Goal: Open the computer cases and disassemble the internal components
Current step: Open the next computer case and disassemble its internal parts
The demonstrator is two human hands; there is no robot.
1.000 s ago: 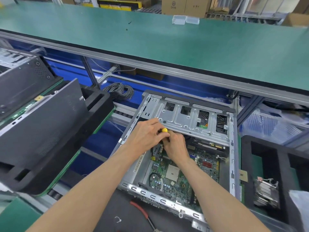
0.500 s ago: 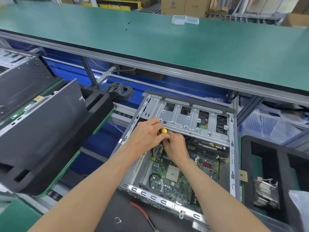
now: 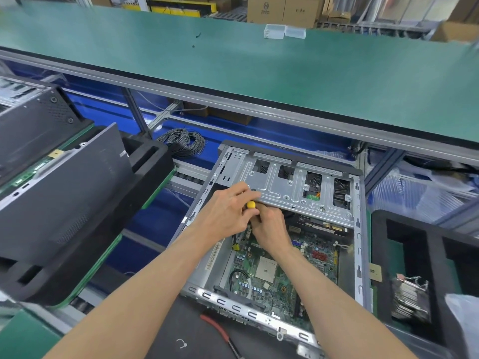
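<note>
We look down at the long green bench (image 3: 285, 81) running across the top, bare but for two small clear boxes (image 3: 284, 31) near its far edge. Below its near edge lies the open computer case (image 3: 359, 229) on its side, lid off, on the lower work surface. A metal drive cage (image 3: 293, 187) spans the far end of the case, and the green circuit board (image 3: 274, 270) covers its floor. At the left edge stands a dark case panel (image 3: 64, 182) in a black foam holder (image 3: 145, 161), and a coil of grey cable (image 3: 184, 142) lies behind it. Our left hand (image 3: 225, 211) curls its fingers round a tool with a yellow knob (image 3: 250, 204), just under the cage's near edge. Our right hand (image 3: 270, 229) touches the left, fingers curled down onto the same tool over the board's far corner. A red-handled tool (image 3: 215, 326) lies before the case's near edge.
</note>
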